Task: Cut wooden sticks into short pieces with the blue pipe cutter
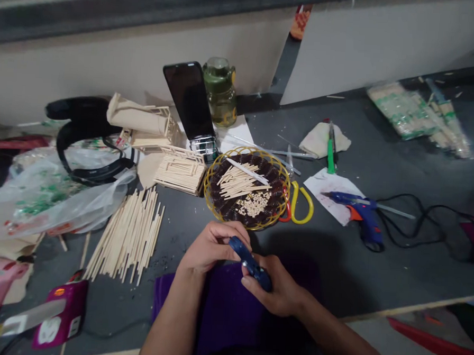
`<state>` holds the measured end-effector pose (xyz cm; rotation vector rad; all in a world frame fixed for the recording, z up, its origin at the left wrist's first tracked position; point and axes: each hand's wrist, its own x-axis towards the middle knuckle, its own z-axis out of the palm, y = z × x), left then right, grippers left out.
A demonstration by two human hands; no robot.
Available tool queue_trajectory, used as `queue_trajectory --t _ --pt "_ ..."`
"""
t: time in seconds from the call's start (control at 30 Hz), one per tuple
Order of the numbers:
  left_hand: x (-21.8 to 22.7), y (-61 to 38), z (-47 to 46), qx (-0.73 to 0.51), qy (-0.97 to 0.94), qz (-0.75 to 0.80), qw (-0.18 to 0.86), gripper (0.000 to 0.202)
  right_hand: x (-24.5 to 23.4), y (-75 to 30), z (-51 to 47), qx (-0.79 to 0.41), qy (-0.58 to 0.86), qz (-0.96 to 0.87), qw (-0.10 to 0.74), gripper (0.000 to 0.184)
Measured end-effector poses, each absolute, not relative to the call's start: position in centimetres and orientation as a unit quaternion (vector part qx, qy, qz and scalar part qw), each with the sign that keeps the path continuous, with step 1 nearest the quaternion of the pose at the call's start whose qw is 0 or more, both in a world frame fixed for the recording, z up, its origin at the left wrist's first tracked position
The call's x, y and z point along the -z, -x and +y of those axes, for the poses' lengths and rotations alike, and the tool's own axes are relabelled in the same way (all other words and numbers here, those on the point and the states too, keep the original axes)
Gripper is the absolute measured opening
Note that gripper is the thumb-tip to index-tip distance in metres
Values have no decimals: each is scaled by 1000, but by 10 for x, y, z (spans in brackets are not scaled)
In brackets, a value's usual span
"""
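My right hand (276,286) grips a small dark blue tool (250,263), its fingers wrapped round the handle. My left hand (213,245) pinches at the upper tip of the same tool, fingers curled together. Both hands hover over a purple cloth (222,309) near the table's front edge. Just beyond them sits a round woven basket (212,195) with a yellow rim, holding cut wooden sticks and small pale pieces. A bundle of long wooden sticks (128,235) lies to the left of my hands.
A blue glue gun (358,210) with a black cord lies on paper at the right. Yellow-handled scissors (301,204) sit beside the basket. A phone (193,103) leans upright by a green jar (221,89). A stick model (179,169), plastic bags and a power strip (61,314) crowd the left.
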<state>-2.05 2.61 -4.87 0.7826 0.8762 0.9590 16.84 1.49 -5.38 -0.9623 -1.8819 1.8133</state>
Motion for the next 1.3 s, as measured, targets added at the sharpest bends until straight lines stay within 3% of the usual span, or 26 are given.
queue_trajectory --t 0.7,1.03,1.3 --pt "47 24 24 -434 -354 396 728 25 73 -161 9 -584 352 -699 214 20" --pt "33 -6 23 -525 -192 408 722 32 69 -164 17 -783 316 -492 211 34" --pt "23 -11 18 -590 -70 343 728 20 50 -152 19 -809 331 -435 215 34"
